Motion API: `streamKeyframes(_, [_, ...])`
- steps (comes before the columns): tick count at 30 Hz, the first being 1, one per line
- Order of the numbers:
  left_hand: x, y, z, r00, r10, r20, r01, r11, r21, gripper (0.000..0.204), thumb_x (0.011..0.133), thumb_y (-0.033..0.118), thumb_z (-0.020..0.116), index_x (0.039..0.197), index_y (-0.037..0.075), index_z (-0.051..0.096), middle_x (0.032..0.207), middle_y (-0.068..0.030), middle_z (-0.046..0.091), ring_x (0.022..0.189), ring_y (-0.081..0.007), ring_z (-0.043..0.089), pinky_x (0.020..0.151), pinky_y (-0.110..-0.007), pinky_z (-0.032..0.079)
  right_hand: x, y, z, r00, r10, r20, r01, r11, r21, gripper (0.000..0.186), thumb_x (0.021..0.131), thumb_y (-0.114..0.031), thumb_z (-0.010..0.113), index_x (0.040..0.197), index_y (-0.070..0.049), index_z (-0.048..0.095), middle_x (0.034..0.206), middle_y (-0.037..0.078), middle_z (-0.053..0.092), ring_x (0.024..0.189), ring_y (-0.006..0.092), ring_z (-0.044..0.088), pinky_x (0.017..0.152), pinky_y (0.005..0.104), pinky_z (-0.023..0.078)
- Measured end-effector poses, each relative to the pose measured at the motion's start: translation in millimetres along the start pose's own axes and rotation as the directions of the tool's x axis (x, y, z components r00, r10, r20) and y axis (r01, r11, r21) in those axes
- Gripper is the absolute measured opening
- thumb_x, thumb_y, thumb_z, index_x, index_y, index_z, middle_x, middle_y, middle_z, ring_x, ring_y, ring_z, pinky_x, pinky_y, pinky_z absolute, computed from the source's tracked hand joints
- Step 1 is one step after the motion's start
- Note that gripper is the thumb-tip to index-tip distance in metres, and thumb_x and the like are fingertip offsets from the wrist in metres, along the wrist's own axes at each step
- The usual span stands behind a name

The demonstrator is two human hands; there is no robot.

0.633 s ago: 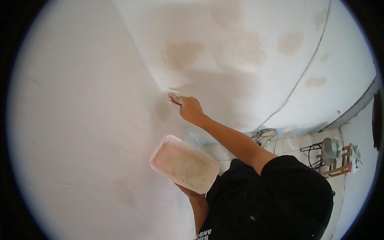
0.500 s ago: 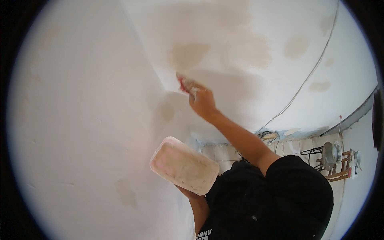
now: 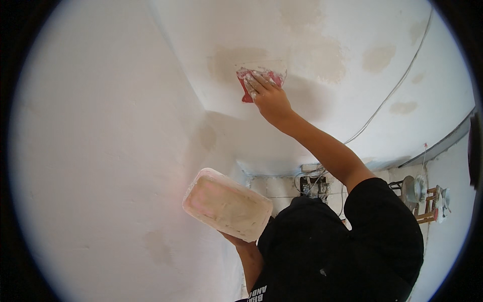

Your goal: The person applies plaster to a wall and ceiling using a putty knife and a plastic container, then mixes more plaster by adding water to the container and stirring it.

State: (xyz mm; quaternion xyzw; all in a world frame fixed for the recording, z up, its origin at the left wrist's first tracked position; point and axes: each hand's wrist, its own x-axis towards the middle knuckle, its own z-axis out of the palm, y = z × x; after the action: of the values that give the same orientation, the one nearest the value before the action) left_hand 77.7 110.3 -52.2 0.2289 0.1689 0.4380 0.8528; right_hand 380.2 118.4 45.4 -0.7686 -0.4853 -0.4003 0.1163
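My right hand (image 3: 270,100) presses a red putty spreader (image 3: 244,86) flat to the white wall, fingers laid over its back. White paste is smeared on the fingers and on the spreader. The spreader's edge lies on a damp beige patch (image 3: 224,63). Lower down, my left hand (image 3: 237,240) supports a pale rectangular tub (image 3: 198,216) from beneath; most of its fingers are hidden behind the tub. Beige paste coats the tub's inside, with a pinkish area towards the left end.
Another white wall (image 3: 115,151) meets this one in a corner at left. A thin cable (image 3: 372,118) runs down the right side. Dark equipment with cords (image 3: 313,186) lies on the tiled floor. Stools (image 3: 410,190) and a wooden frame (image 3: 428,204) stand at the right.
My right hand has moved up and right, and the spreader, earlier edge-on and blurred, now lies flat on the wall. The tub has shifted slightly left.
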Motion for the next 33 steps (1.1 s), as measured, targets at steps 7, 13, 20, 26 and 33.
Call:
streamKeyframes(7, [9,8,9,0.998,-0.059,0.023,0.061,0.993,-0.102,0.057,0.095,0.051,0.032,0.137,0.013,0.03,0.128,-0.0075,0.047,0.109,-0.0252,0.054,0.087,-0.041,0.05,28,10,-67,0.888,0.352,0.297,-0.46,0.669,0.583,0.051,0.071,0.005,0.053,0.12,-0.006,0.056,0.125,0.005,0.055,0.119,0.0227,0.048,0.095,0.0384,0.043])
streamKeyframes(13, [-1,-6,2,0.993,-0.102,0.055,0.107,0.991,-0.084,0.058,0.094,0.051,0.032,0.138,0.012,0.03,0.129,-0.0074,0.046,0.11,-0.0245,0.053,0.086,-0.04,0.05,37,-19,-18,0.81,0.446,-0.381,-0.311,0.877,0.366,0.06,0.065,0.008,0.055,0.123,-0.005,0.053,0.128,0.009,0.052,0.122,0.0264,0.046,0.094,0.0391,0.043])
streamKeyframes(20, [8,-33,-12,0.994,-0.104,0.046,0.105,0.994,-0.025,0.059,0.094,0.051,0.035,0.137,0.011,0.03,0.129,-0.0087,0.045,0.109,-0.025,0.053,0.086,-0.041,0.051,31,-92,71,0.91,0.368,-0.189,-0.259,0.863,0.433,0.045,0.072,-0.004,0.052,0.117,-0.001,0.058,0.124,0.012,0.054,0.117,0.0272,0.049,0.099,0.0431,0.038])
streamKeyframes(26, [3,-18,-2,1.0,-0.02,-0.001,0.02,0.999,0.044,0.062,0.093,0.054,0.035,0.138,0.012,0.029,0.128,-0.0095,0.046,0.109,-0.0263,0.053,0.086,-0.042,0.051,23,-85,44,0.863,0.413,0.29,-0.494,0.578,0.649,0.038,0.074,0.002,0.05,0.11,-0.003,0.062,0.11,0.014,0.061,0.099,0.028,0.06,0.083,0.0324,0.05])
streamKeyframes(33, [5,-11,1,0.998,0.024,0.06,-0.033,0.988,0.154,0.063,0.092,0.055,0.034,0.139,0.014,0.027,0.129,-0.0095,0.045,0.109,-0.0264,0.053,0.085,-0.043,0.051,70,-41,-16,0.818,0.425,-0.387,-0.223,0.855,0.468,0.042,0.074,0.003,0.051,0.114,-0.002,0.059,0.118,0.011,0.059,0.109,0.026,0.055,0.086,0.0356,0.049])
